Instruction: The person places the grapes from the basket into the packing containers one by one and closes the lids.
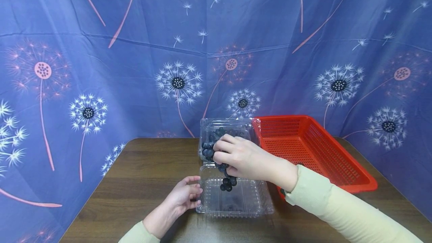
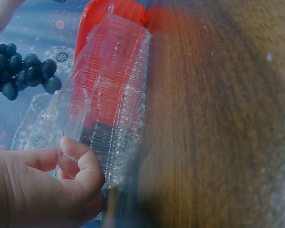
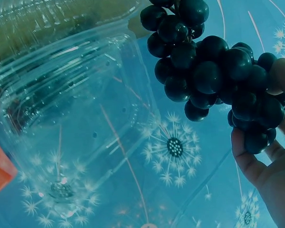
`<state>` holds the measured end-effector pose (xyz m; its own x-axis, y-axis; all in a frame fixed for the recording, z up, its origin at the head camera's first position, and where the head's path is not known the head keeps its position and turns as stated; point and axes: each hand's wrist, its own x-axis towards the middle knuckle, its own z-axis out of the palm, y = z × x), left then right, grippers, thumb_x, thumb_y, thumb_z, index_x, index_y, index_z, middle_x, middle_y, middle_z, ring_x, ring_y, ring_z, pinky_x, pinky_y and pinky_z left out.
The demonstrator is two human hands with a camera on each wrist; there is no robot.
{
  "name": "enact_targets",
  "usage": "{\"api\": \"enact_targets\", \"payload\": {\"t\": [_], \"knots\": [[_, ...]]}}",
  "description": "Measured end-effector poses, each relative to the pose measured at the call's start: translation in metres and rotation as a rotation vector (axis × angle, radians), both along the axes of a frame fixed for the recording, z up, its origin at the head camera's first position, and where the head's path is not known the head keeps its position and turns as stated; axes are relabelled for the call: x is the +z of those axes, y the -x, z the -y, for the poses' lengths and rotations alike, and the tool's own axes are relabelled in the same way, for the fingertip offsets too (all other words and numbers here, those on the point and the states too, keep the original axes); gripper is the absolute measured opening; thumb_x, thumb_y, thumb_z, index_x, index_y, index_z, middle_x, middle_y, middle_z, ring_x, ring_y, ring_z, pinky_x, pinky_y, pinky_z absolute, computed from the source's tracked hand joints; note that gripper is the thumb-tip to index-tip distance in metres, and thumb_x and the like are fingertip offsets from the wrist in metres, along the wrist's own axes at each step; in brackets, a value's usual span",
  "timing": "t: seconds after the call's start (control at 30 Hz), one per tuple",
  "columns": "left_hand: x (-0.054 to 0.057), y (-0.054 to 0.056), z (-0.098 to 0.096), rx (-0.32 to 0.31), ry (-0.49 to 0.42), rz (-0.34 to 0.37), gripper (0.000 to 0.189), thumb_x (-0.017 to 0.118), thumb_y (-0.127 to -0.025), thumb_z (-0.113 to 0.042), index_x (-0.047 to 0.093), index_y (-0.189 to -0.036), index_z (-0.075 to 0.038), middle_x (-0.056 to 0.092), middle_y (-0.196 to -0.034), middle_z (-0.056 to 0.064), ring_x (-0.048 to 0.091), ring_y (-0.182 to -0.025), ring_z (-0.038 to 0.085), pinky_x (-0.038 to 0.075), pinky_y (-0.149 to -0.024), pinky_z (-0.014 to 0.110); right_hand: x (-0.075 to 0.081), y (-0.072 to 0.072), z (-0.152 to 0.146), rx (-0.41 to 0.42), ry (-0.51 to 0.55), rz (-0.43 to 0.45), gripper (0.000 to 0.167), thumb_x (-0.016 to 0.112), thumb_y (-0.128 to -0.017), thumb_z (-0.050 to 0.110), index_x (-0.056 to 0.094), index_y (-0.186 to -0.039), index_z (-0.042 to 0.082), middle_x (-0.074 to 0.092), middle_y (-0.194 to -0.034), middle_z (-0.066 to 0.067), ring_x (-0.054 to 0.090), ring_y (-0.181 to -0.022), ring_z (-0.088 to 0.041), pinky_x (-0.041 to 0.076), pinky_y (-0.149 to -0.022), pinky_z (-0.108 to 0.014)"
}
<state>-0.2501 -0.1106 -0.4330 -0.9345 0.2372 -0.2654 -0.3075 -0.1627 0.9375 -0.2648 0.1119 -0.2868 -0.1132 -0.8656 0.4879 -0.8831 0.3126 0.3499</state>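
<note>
Grapes [image 1: 227, 181], gripped by right fingers [image 1: 223, 147], hang lower-centre in the head view over the box [image 1: 248, 200]; their weight could tear some loose. Left fingers [image 1: 194, 190] pinch the box; tugging could tip it.

Before you lies the worktop [image 1: 128, 186]; behind it hangs the cloth [image 1: 135, 85]. On the worktop is the container's front half [image 1: 248, 200], and the raised half [image 1: 241, 125] stands behind it. The basket [image 1: 322, 160] is on their right. Your left hand [image 1: 185, 197] is at the front half's left side; your right hand [image 1: 241, 156] holds the grapes [image 1: 208, 152] above the container.
</note>
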Motion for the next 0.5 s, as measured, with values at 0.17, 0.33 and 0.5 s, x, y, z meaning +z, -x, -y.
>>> {"api": "enact_targets", "payload": {"t": [0.17, 0.33, 0.5], "knots": [[0.000, 0.000, 0.000, 0.002, 0.003, -0.005, 0.049, 0.052, -0.083, 0.007, 0.034, -0.129, 0.004, 0.043, -0.090, 0.002, 0.047, -0.071, 0.010, 0.048, -0.059, 0.022, -0.008, 0.000, -0.002, -0.012, -0.021, 0.028, 0.032, 0.066, -0.064, 0.002, 0.054, -0.090, 0.017, 0.053, -0.097, 0.005, 0.047, -0.091, -0.014, 0.045, -0.068, -0.024], [-0.001, 0.000, 0.000, -0.002, 0.003, -0.004, 0.050, 0.052, -0.082, 0.006, 0.034, -0.129, 0.004, 0.043, -0.091, 0.003, 0.047, -0.071, 0.010, 0.048, -0.059, 0.022, -0.015, -0.002, -0.007, -0.028, -0.058, 0.037, 0.034, 0.068, -0.062, 0.003, 0.053, -0.089, 0.018, 0.052, -0.096, 0.006, 0.046, -0.088, -0.014, 0.044, -0.065, -0.024], [-0.001, 0.001, 0.000, -0.010, -0.002, -0.007, 0.052, 0.052, -0.082, 0.007, 0.032, -0.130, 0.005, 0.043, -0.092, 0.003, 0.047, -0.070, 0.010, 0.048, -0.059, 0.022, -0.020, -0.006, -0.012, -0.052, -0.110, 0.039, 0.036, 0.073, -0.062, 0.008, 0.051, -0.088, 0.019, 0.051, -0.096, 0.007, 0.045, -0.087, -0.013, 0.043, -0.063, -0.024]]}}
